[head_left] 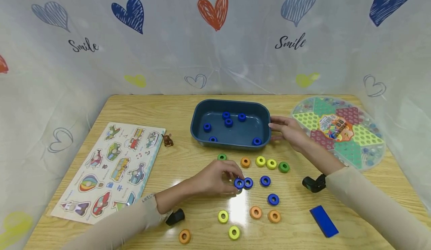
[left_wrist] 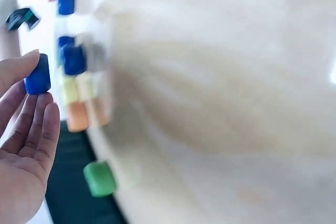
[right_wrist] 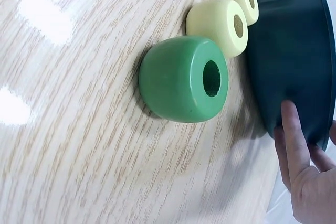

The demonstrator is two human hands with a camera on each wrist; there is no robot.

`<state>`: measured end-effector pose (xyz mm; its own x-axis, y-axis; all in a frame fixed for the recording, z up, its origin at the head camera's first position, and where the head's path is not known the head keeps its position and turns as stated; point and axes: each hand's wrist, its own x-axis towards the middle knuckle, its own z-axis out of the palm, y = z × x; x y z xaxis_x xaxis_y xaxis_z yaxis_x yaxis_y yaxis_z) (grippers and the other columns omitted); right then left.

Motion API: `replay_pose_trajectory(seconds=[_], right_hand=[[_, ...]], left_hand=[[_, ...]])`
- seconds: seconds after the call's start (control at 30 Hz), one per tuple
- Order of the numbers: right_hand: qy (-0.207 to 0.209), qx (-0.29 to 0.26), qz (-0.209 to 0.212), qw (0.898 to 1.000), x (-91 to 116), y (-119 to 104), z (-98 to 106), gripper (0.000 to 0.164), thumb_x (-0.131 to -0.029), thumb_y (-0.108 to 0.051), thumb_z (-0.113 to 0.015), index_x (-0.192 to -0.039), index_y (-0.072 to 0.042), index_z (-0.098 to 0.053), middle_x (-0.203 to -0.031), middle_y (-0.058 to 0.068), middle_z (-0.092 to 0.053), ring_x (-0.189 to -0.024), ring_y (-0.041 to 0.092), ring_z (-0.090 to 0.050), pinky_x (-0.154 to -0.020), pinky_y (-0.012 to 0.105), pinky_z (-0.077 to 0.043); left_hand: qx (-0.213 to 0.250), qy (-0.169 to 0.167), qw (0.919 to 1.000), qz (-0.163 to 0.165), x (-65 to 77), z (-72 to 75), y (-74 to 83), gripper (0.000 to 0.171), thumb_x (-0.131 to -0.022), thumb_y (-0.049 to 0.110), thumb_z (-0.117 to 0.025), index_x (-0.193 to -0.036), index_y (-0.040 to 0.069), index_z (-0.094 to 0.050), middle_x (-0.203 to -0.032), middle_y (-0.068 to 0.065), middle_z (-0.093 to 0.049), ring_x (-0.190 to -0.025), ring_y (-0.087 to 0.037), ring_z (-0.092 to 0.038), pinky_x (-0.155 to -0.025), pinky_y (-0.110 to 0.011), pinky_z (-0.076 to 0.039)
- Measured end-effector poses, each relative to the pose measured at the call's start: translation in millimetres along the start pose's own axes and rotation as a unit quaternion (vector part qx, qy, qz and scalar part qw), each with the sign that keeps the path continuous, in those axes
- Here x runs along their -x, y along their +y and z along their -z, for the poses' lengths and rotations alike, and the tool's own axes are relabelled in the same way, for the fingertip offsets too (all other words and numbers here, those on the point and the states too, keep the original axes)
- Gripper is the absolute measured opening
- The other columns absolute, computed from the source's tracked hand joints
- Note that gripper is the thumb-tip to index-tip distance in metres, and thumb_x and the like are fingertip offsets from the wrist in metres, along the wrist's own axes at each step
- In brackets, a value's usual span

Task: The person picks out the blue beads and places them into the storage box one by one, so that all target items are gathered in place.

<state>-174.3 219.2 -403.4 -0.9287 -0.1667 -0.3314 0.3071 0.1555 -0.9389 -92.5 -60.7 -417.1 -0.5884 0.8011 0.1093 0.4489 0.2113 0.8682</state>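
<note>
My left hand [head_left: 215,178] pinches a blue bead [left_wrist: 38,75] between thumb and fingers, just above the table in the left wrist view. In the head view that ring-shaped bead is close beside another blue bead [head_left: 248,183]. My right hand [head_left: 290,132] touches the right end of a dark blue-green basin [head_left: 232,145], its fingers fairly straight along the outer wall. Several blue beads, one of them a bead [head_left: 207,127] at the left, lie spread on the basin's floor. Two more blue beads [head_left: 273,199] sit on the table to the right of my left hand.
Between hands and basin are green [head_left: 284,167], yellow [head_left: 260,161] and orange beads [head_left: 245,162]. More yellow [head_left: 234,232] and orange beads [head_left: 274,216] lie nearer. A picture puzzle board [head_left: 111,167], brown animal figurine [head_left: 167,140], star-patterned game board [head_left: 340,130] and blue block [head_left: 324,221] flank them.
</note>
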Motion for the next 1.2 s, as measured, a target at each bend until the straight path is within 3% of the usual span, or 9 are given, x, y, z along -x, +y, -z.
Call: replay_pose_trajectory(seconds=[0.23,0.43,0.6,0.77,1.2], right_hand=[[0.001,0.002,0.002,1.0,1.1,-0.4,-0.7,0.049,-0.097,-0.012,-0.049,-0.14,0.004,-0.033,-0.138,0.021,-0.037,-0.115,0.034,-0.048,-0.08,0.038,-0.051],[0.0,0.005,0.007,1.0,1.2,-0.8,-1.4,0.049,-0.097,-0.012,-0.048,-0.14,0.005,-0.031,-0.138,0.023,-0.036,-0.115,0.034,-0.048,-0.08,0.038,-0.051],[0.003,0.006,-0.002,1.0,1.0,-1.2,-3.2,0.049,-0.098,-0.012,-0.047,-0.141,0.003,-0.031,-0.139,0.022,-0.035,-0.115,0.034,-0.048,-0.082,0.039,-0.05],[0.006,0.008,-0.001,1.0,1.4,-1.1,-1.9,0.048,-0.098,-0.011,-0.046,-0.141,0.004,-0.031,-0.138,0.021,-0.035,-0.118,0.035,-0.044,-0.081,0.039,-0.051],[0.005,0.014,-0.001,1.0,0.2,-0.3,-1.9,0.047,-0.098,-0.011,-0.046,-0.14,0.004,-0.032,-0.137,0.021,-0.037,-0.118,0.035,-0.043,-0.081,0.038,-0.051]], left_hand=[[-0.012,0.056,0.998,-0.026,-18.7,38.7,6.5,0.028,-0.071,0.004,-0.079,-0.098,0.008,-0.071,-0.096,0.002,-0.065,-0.085,-0.012,-0.06,-0.072,-0.034,-0.053],[-0.034,0.095,0.9946,0.025,-39.4,76.9,-2.7,0.028,-0.072,0.009,-0.08,-0.099,0.008,-0.07,-0.095,0.002,-0.064,-0.083,-0.02,-0.061,-0.073,-0.032,-0.052],[-0.043,0.147,0.9859,0.068,-52.4,100.8,-13.7,0.029,-0.072,0.007,-0.08,-0.099,0.006,-0.07,-0.094,-0.003,-0.064,-0.081,-0.021,-0.061,-0.07,-0.027,-0.052],[-0.063,0.174,0.9785,0.091,-58.0,109.1,-16.5,0.03,-0.072,0.008,-0.08,-0.1,0.006,-0.07,-0.094,-0.003,-0.063,-0.083,-0.019,-0.061,-0.068,-0.024,-0.052],[-0.061,0.188,0.9745,0.105,-54.1,109.3,-16.8,0.03,-0.072,0.008,-0.08,-0.1,0.007,-0.07,-0.099,-0.01,-0.062,-0.092,-0.028,-0.059,-0.072,-0.026,-0.051]])
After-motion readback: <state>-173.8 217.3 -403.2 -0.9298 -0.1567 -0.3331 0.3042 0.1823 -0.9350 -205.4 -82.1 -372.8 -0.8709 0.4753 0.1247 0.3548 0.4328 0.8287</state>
